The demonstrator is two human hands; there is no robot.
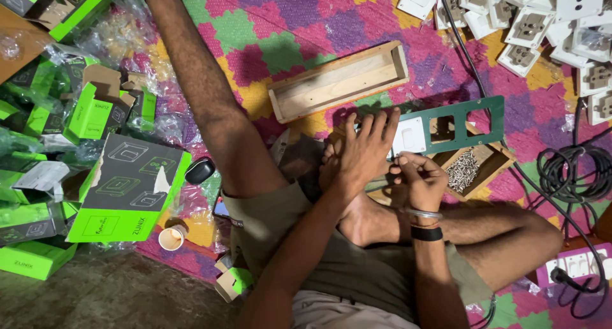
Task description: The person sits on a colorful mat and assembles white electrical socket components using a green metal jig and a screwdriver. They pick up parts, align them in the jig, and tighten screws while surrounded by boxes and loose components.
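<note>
Two bare hands are at work over a green switch plate [456,122], and the person sits cross-legged on the floor. Starting on the left: the left hand [363,150] lies spread and flat, fingers open, pressing on the near end of the plate and closing on nothing. Just to its right, a white switch module [408,138] already sits in the plate's first cut-out. Beside that, the right hand [417,179] is pinched shut, fingertips drawn together on something too small to make out. Two cut-outs beyond the right hand are still bare, so by the look of it one fitting is in and two are left. Just past the right hand, under the plate, an open wooden box holds a heap of screws [464,169]. Above both hands lies an empty wooden casing [338,80].

Far left of the hands, green and black cartons [131,189] pile up with a paper cup [171,238] near them. Far right, loose white sockets [542,29] and a coiled black cable [574,173]. Everything rests on a patchwork foam mat [306,16] in pink, purple, green and yellow, laid on a bare floor.
</note>
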